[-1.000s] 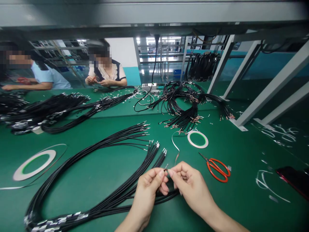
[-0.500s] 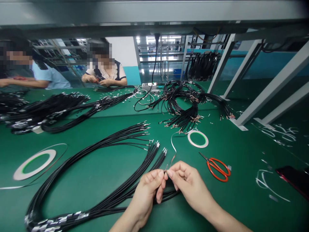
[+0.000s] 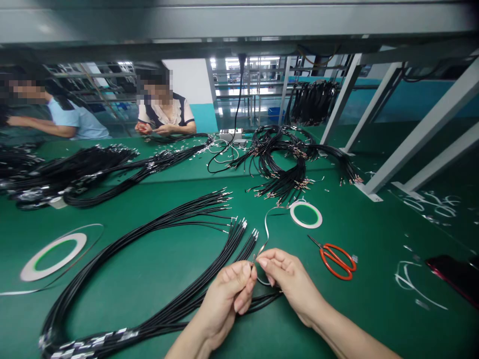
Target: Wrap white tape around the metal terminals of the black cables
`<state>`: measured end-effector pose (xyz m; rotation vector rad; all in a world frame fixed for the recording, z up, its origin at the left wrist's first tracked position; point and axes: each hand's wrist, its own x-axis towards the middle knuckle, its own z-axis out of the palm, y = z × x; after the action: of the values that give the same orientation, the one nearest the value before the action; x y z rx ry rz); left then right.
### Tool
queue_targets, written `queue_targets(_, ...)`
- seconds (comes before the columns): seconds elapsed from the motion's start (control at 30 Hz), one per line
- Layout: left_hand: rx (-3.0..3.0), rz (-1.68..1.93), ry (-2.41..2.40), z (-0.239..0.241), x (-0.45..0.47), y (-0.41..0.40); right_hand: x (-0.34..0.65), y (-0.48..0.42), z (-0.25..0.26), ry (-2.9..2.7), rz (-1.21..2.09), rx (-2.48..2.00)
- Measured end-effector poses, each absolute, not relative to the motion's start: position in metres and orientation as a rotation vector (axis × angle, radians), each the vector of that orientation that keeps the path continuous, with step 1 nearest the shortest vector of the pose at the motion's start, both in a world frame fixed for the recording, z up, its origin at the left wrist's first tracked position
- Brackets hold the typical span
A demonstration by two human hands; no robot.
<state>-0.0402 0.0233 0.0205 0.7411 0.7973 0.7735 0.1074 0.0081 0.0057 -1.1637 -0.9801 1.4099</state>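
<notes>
My left hand (image 3: 229, 285) is closed, thumb and forefinger pinching the end of a thin black cable. Beside it my right hand (image 3: 288, 273) pinches a narrow copper-coloured tape (image 3: 267, 230), which leads back to a white-edged tape roll (image 3: 291, 217) lying on the table. The spot where tape and cable tip come together is small and partly hidden by fingers. Under and behind my hands lies a curved bundle of black cables (image 3: 123, 247) with bare metal ends, bound with shiny wrap at the lower left.
Red-handled scissors (image 3: 339, 260) rest right of my hands. A second tape roll (image 3: 28, 269) lies on the left of the green table (image 3: 157, 279). Further cable piles (image 3: 286, 174) lie farther back. Metal posts (image 3: 415, 139) stand at right. Two people sit across the table.
My right fingertips have drawn slightly apart from the left ones. Both hands have shifted a little left, and a pale strip now shows between and below them.
</notes>
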Motion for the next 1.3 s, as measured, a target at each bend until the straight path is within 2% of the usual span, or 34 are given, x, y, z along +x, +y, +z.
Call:
queue_targets(0.2, 1.065, 0.885, 0.994, 0.013, -0.035, 0.025, 0.112, 0.014, -0.008, -0.754, 1.382, -1.143)
queue_targets(0.47, 1.227, 1.011, 1.143, -0.001, -0.035, 0.021, 0.116, 0.012, 0.002, -0.703, 1.36, -1.162)
queue_targets(0.83, 1.86, 1.224, 1.136, 0.001, -0.035, 0.015, 0.111, 0.006, 0.007, -0.903, 1.329, -1.22)
queue_targets(0.93, 1.744, 1.194, 1.145, 0.0, -0.033, 0.013, 0.109, 0.006, 0.003, -0.914, 1.312, -1.201)
queue_targets(1.13, 0.992, 0.882, 1.107, 0.011, -0.035, 0.018, 0.112, 0.008, -0.004, -1.052, 1.256, -1.119)
queue_targets(1.3, 0.842, 0.871, 0.994, 0.019, -0.041, 0.02, 0.125, 0.011, -0.002, -1.168, 1.361, -1.051)
